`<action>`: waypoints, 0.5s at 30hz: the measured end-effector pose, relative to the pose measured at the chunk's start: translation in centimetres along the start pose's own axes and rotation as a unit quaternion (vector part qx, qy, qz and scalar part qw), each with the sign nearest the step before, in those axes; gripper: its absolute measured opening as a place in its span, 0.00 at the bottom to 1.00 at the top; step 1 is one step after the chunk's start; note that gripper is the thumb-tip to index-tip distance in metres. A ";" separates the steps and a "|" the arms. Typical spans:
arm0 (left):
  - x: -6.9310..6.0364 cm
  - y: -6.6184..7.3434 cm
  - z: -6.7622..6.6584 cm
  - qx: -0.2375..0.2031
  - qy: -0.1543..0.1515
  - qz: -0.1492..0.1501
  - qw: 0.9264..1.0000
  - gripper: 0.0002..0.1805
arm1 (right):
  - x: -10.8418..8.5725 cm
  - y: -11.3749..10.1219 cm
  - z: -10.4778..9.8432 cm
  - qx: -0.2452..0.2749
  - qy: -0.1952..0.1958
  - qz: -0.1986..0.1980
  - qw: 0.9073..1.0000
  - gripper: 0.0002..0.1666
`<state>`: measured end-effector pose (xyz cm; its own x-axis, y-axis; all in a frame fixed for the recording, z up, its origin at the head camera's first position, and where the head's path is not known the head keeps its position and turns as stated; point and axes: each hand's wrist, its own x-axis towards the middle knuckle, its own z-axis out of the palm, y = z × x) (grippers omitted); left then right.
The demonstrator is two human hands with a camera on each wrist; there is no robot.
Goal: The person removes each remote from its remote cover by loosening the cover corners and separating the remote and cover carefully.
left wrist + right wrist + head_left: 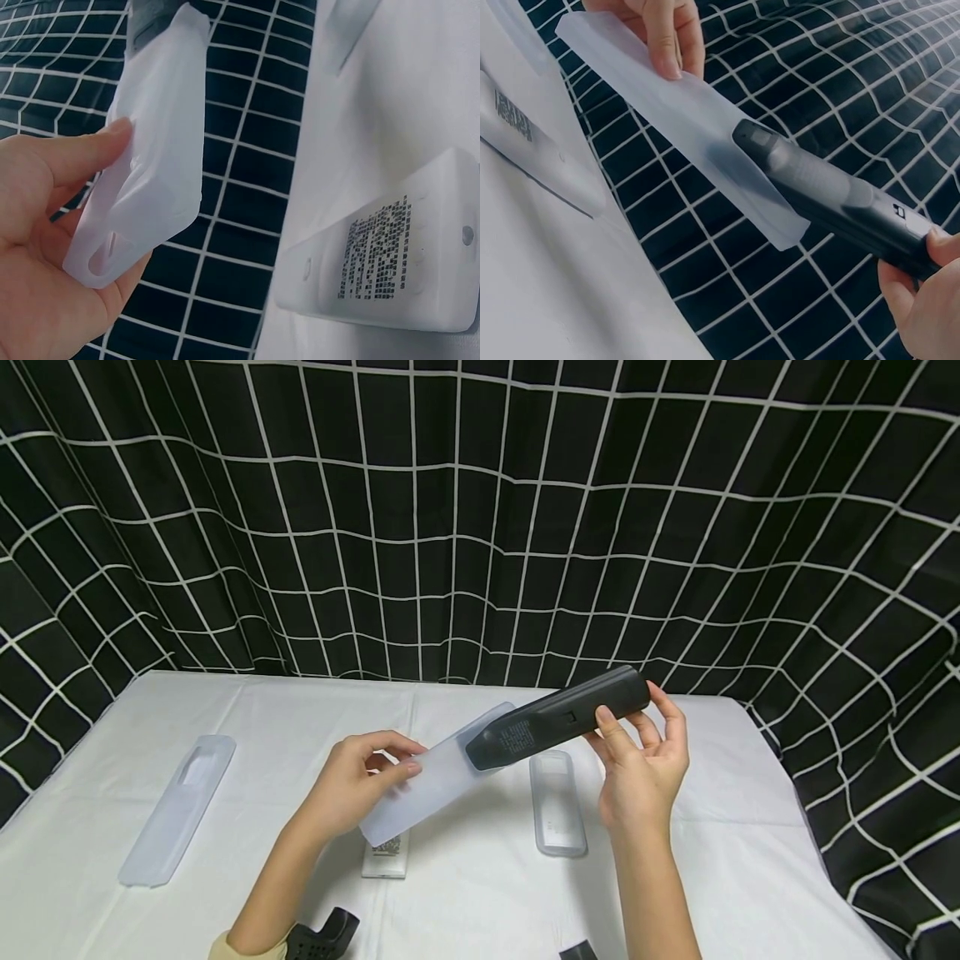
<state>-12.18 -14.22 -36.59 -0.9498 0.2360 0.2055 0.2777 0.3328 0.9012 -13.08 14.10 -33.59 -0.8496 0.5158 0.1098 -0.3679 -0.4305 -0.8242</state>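
Observation:
My left hand [367, 781] pinches a translucent silicone remote cover [431, 793] between thumb and fingers, tilted above the table. In the left wrist view the cover [161, 142] has an oval hole at its near end. My right hand [641, 760] grips a black remote control [562, 714] by one end, its back with the printed label facing up. The remote's other, tapered end overlaps the cover's far end. In the right wrist view that tapered end [756, 141] lies against the cover [682, 112]; how far it is inside, I cannot tell.
A white remote control [385, 864] with a printed label lies below the held cover, partly hidden. Another translucent cover [180, 810] lies at the left, and a smaller clear case [557, 806] near the right hand. A black grid-patterned curtain [465, 527] hangs behind the white-covered table [465, 910].

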 end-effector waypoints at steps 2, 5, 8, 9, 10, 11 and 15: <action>0.0 0.1 0.0 0.004 0.001 0.000 1.000 0.10 | 0.0 0.0 0.0 0.002 0.001 -0.001 1.000 0.32; -0.1 0.2 -0.1 0.007 0.001 0.001 1.000 0.10 | 0.1 -0.1 -0.1 0.006 0.001 -0.004 1.000 0.32; -0.1 0.3 -0.1 0.009 0.002 0.004 1.000 0.10 | 0.1 -0.1 -0.2 0.008 0.000 -0.005 1.000 0.32; -0.1 0.3 -0.2 0.010 0.002 0.006 1.000 0.10 | 0.1 -0.1 -0.2 0.009 0.000 -0.006 1.000 0.32; -0.1 0.3 -0.2 0.010 0.002 0.008 1.000 0.10 | 0.1 -0.2 -0.2 0.011 0.000 -0.006 1.000 0.32; -0.1 0.3 -0.2 0.010 0.001 0.009 1.000 0.10 | 0.1 -0.2 -0.2 0.013 0.000 -0.006 1.000 0.32; -0.1 0.3 -0.2 0.011 0.000 0.012 1.000 0.10 | 0.1 -0.3 -0.3 0.017 0.001 -0.006 1.000 0.32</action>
<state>-12.04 -14.32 -36.30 -0.9428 0.2445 0.2266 0.3034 0.3478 0.8871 -12.98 14.45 -33.52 -0.8447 0.5218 0.1189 -0.3905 -0.4490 -0.8037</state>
